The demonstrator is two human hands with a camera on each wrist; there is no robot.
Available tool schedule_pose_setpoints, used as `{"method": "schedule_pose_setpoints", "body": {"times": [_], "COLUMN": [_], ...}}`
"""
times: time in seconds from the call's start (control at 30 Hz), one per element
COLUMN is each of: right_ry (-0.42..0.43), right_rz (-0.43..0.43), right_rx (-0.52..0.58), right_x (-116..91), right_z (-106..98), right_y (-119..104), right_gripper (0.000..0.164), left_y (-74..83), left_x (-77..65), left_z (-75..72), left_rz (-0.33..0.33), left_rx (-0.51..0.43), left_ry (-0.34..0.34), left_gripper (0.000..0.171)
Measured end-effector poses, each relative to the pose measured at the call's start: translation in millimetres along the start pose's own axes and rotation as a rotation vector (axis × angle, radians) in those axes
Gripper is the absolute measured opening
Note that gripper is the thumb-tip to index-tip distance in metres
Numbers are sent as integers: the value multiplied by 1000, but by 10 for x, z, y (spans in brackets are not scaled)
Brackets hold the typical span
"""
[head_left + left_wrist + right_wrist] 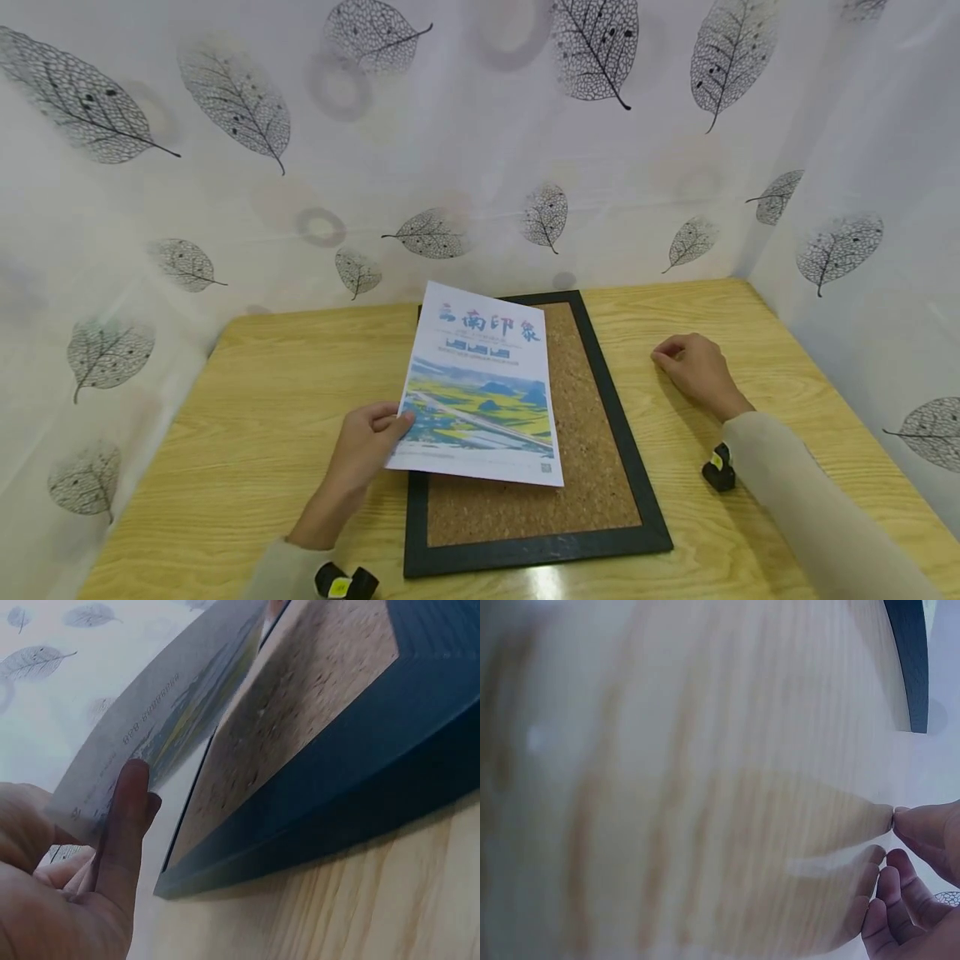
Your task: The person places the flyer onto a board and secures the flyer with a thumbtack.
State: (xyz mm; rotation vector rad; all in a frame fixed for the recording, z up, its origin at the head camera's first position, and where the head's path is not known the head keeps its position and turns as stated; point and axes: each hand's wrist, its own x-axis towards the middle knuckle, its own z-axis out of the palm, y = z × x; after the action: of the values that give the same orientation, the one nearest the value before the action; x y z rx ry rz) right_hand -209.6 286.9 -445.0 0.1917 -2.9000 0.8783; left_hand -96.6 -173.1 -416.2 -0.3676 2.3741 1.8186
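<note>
My left hand (365, 442) pinches the lower left edge of a printed paper poster (480, 383), thumb on the printed side. Large Chinese characters run across its top, above a landscape of yellow fields and blue hills. The sheet is held tilted over a cork board (600, 442) with a black frame (540, 548), hiding much of the cork. In the left wrist view the sheet (142, 727) bends slightly above the frame. To the right of the board, my right hand (697, 371) rests at the tabletop with fingers loosely curled, holding nothing; its fingertips (900, 862) touch the wood.
The board lies on a wood-grain table (285, 400). White sheeting (480, 158) printed with dark leaves hangs behind the table and along both sides. A black strap device (720, 468) sits on the right wrist, another (347, 582) on the left.
</note>
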Motion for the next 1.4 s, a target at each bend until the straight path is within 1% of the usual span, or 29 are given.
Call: {"method": "schedule_pose_setpoints", "body": {"times": [0.23,0.37,0.47,0.6,0.83,0.93,1.07,1.27,1.4], "right_ry": [10,8,8,10,3,0,-4,-3,1], "right_rz": [1,2,1,-5,-11,-7,-1,4,12], "right_rx": [-5,-6,-7,1,18,22,23,17,14], "right_x": [-7,-4,-4,-10,-23,-19,-10,-11,-12], "right_z": [11,16,10,-2,-3,0,2,3,7], "right_y": [-10,-10,-4,3,8,4,-2,-1,3], "right_gripper": [18,18,18,18,20,21,23,23,22], "left_y": [12,14,20,27,14,8,16,13,3], "left_x": [12,3,-19,-40,-55,-54,-61,-55,-43], "left_z": [160,225,258,284,317,334,353,379,386], "left_rz": [14,36,60,66,90,90,97,107,134], "left_rx": [-9,41,82,96,110,121,155,181,209], "left_ry": [4,-14,-34,-65,-132,-155,-169,-177,-185], "left_gripper": [32,32,29,25,32,32,32,30,29]}}
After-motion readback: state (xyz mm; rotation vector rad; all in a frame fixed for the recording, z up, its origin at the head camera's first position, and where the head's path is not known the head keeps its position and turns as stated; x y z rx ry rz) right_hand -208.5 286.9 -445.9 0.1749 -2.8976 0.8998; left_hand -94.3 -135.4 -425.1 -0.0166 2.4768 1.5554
